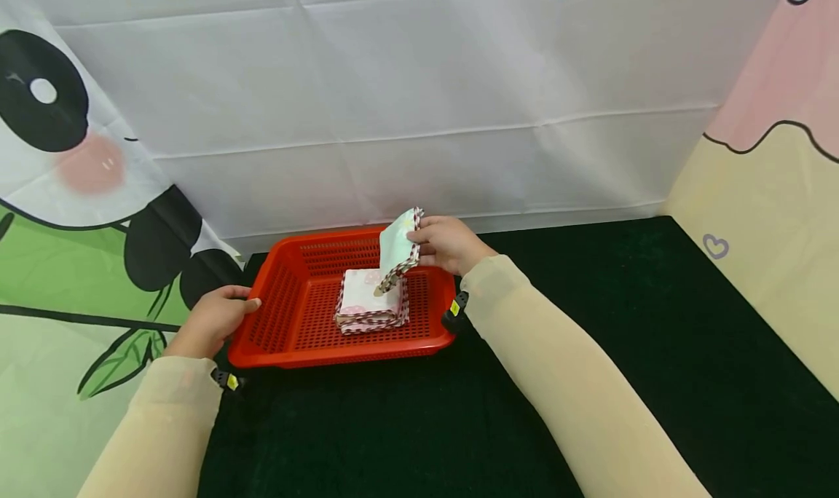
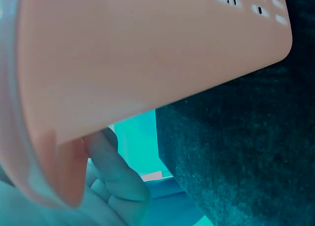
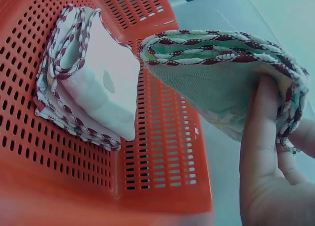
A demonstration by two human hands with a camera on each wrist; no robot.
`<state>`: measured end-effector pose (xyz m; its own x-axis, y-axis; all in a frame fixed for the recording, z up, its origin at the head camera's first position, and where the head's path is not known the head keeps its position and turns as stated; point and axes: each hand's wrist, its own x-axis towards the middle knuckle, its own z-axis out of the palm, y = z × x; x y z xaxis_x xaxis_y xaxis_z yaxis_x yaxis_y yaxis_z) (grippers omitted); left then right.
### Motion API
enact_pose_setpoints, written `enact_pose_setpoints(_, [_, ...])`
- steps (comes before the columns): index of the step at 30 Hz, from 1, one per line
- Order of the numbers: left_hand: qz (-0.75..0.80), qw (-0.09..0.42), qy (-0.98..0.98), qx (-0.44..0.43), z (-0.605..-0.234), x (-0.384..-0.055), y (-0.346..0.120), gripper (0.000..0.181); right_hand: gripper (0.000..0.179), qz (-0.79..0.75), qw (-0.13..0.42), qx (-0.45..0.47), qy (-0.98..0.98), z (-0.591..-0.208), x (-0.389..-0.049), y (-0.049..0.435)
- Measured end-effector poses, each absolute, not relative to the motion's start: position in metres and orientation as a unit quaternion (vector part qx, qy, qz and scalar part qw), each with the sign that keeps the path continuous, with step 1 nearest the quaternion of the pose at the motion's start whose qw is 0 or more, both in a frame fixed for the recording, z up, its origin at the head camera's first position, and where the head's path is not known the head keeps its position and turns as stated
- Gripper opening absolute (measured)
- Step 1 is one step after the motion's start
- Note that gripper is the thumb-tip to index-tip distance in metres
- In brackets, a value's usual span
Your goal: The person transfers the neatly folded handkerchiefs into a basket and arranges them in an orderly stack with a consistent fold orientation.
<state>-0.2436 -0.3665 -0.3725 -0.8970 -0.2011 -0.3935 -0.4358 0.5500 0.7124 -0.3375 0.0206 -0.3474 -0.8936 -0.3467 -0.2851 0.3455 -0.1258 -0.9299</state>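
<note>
My right hand (image 1: 452,243) pinches a folded pale green hand towel (image 1: 396,243) with brown-and-white braided edging, held tilted over the right part of a red plastic basket (image 1: 354,354). In the right wrist view, thumb and fingers (image 3: 264,117) grip one side of the towel's folded layers. Below it in the basket lies a small stack of folded white and pink towels (image 1: 367,287) with similar edging. At the basket's left end my left hand (image 1: 216,319) holds the rim, thumb on top; the left wrist view shows fingers (image 2: 110,162) under the rim.
The basket stands on a dark green cloth-covered table (image 1: 590,301), close to its back edge. Behind rises a white fabric backdrop (image 1: 426,105). A printed cartoon panel (image 1: 79,279) borders the left side, and a cream and pink one (image 1: 773,214) the right.
</note>
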Motion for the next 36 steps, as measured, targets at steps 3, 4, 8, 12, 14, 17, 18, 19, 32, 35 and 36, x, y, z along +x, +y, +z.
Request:
enact_pose_setpoints(3, [0.437, 0.132, 0.871, -0.182, -0.372, -0.243, -0.367, 0.052, 0.026, -0.746, 0.232, -0.005, 0.624, -0.346, -0.336, 0.013])
enact_pose_setpoints(4, [0.437, 0.131, 0.871, -0.182, -0.372, -0.243, -0.367, 0.052, 0.025, -0.744, 0.233, -0.007, 0.626, -0.346, -0.335, 0.01])
enact_pose_setpoints(8, [0.438, 0.131, 0.87, -0.183, -0.373, -0.241, -0.367, 0.051, 0.023, -0.73, 0.239, -0.022, 0.64, -0.343, -0.33, -0.004])
enact_pose_setpoints(12, [0.438, 0.13, 0.87, -0.186, -0.374, -0.239, -0.367, 0.051, 0.024, -0.722, 0.247, -0.039, 0.645, -0.342, -0.325, -0.022])
enact_pose_setpoints(14, [0.438, 0.13, 0.869, -0.188, -0.375, -0.237, -0.367, 0.051, 0.023, -0.724, 0.255, -0.042, 0.639, -0.343, -0.324, -0.032])
enact_pose_setpoints(17, [0.436, 0.129, 0.871, -0.187, -0.374, -0.236, -0.369, 0.053, 0.024, -0.73, 0.267, -0.038, 0.627, -0.346, -0.324, -0.044])
enact_pose_setpoints(18, [0.435, 0.128, 0.871, -0.187, -0.373, -0.236, -0.369, 0.053, 0.027, -0.732, 0.27, -0.037, 0.624, -0.347, -0.324, -0.048])
enact_pose_setpoints(19, [0.435, 0.127, 0.872, -0.186, -0.373, -0.235, -0.369, 0.054, 0.032, -0.734, 0.272, -0.036, 0.621, -0.349, -0.325, -0.051])
enact_pose_setpoints(32, [0.436, 0.124, 0.87, -0.193, -0.374, -0.238, -0.358, 0.056, 0.022, -0.733, 0.275, 0.02, 0.622, -0.377, -0.332, -0.053])
enact_pose_setpoints(35, [0.435, 0.124, 0.871, -0.193, -0.373, -0.237, -0.36, 0.057, 0.033, -0.728, 0.277, 0.031, 0.627, -0.382, -0.335, -0.052])
enact_pose_setpoints(36, [0.435, 0.125, 0.871, -0.193, -0.373, -0.236, -0.361, 0.057, 0.033, -0.723, 0.28, 0.034, 0.63, -0.385, -0.336, -0.053])
